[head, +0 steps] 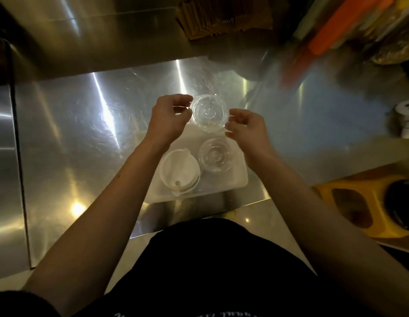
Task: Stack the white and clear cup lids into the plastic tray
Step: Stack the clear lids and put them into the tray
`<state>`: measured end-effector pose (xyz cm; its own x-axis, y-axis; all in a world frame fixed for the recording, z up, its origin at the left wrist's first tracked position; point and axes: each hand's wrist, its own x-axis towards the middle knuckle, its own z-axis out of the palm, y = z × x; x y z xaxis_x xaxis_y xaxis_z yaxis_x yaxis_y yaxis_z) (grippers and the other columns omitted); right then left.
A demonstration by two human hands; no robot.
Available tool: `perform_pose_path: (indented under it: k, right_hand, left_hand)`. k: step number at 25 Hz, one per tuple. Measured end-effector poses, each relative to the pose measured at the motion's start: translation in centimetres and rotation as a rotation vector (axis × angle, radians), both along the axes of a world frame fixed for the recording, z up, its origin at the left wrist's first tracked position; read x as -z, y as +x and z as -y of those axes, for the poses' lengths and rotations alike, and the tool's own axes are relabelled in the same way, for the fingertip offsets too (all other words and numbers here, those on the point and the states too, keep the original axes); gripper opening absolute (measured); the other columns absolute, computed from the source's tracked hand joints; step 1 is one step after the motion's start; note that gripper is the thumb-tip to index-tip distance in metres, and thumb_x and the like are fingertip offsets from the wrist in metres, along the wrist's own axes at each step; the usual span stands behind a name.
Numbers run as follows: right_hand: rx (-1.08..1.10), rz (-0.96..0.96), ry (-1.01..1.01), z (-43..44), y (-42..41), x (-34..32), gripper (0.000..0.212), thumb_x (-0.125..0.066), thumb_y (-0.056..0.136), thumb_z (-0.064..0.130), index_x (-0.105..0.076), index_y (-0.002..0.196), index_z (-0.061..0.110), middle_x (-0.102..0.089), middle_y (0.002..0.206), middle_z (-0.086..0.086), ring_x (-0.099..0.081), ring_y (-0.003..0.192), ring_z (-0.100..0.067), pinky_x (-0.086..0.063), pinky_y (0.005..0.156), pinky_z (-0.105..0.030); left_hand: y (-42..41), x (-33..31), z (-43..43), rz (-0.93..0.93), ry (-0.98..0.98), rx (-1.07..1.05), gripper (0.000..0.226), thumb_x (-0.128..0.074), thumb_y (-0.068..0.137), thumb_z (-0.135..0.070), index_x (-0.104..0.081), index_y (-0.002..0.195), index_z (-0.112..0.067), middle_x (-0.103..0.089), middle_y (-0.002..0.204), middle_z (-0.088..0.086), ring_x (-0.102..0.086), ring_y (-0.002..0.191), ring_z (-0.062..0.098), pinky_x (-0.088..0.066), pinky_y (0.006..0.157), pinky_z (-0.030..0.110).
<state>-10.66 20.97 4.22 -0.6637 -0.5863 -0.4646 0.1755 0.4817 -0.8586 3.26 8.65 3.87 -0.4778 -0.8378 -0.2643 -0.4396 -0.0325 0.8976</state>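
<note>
I see a dim, warm-toned scene. Overhead light streaks bright glare across the steel counter [84, 138], with a hot spot near left. Far-right clutter [349, 30] is smeared by motion blur; edges bow with wide-angle distortion.

Tray [241, 179] on counter [84, 138], white lids [179, 171] in tray L, clear lids [214, 155] R, another clear stack [208, 112] behind.

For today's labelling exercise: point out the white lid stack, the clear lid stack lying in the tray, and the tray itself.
white lid stack [179, 171]: head view, top lid's centre.
clear lid stack [214, 154]: head view, top lid's centre.
tray [239, 179]: head view, bare near right corner.
</note>
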Motion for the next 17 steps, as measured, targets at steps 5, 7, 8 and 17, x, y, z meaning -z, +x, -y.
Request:
perform_pose_path:
  k: [5,7,8,17]
  right_hand:
    - [-0.01,0.034,0.051,-4.6,1.9,0.1,0.046,-0.066,0.081,0.007,-0.061,0.128,0.008,-0.067,0.115,-0.012,-0.068,0.102,-0.024,-0.058,0.091,-0.04]
    - [-0.006,0.038,0.072,-6.1,2.8,-0.3,0.049,-0.066,0.083,0.008,-0.058,0.131,0.01,-0.065,0.117,-0.01,-0.066,0.105,-0.022,-0.056,0.093,-0.04]
    - [-0.01,0.046,0.083,-6.7,3.2,-0.5,0.051,-0.066,0.082,0.008,-0.056,0.132,0.012,-0.065,0.118,-0.009,-0.065,0.105,-0.021,-0.056,0.094,-0.041]
    - [-0.027,0.114,0.145,-8.1,5.7,-1.3,0.045,-0.064,0.084,0.01,-0.057,0.128,0.018,-0.058,0.126,-0.008,-0.06,0.104,-0.013,-0.053,0.099,-0.04]
  left_hand:
    - [0.4,-0.4,-2.6,0.062,-0.046,0.113,0.034,-0.062,0.084,-0.011,-0.068,0.116,-0.016,-0.071,0.112,0.0,-0.068,0.096,0.013,-0.057,0.089,0.038]
    - [0.8,-0.4,-3.3,0.091,-0.072,0.167,0.033,-0.062,0.086,-0.011,-0.067,0.118,-0.016,-0.069,0.116,-0.001,-0.067,0.098,0.011,-0.057,0.088,0.034]
    - [0.9,-0.4,-3.6,0.111,-0.086,0.197,0.033,-0.061,0.087,-0.011,-0.067,0.119,-0.015,-0.069,0.118,0.0,-0.066,0.099,0.011,-0.056,0.088,0.031]
    - [0.4,1.0,-3.7,0.32,-0.185,0.485,0.036,-0.062,0.089,-0.007,-0.063,0.124,-0.009,-0.065,0.127,0.008,-0.063,0.108,0.018,-0.047,0.088,0.026]
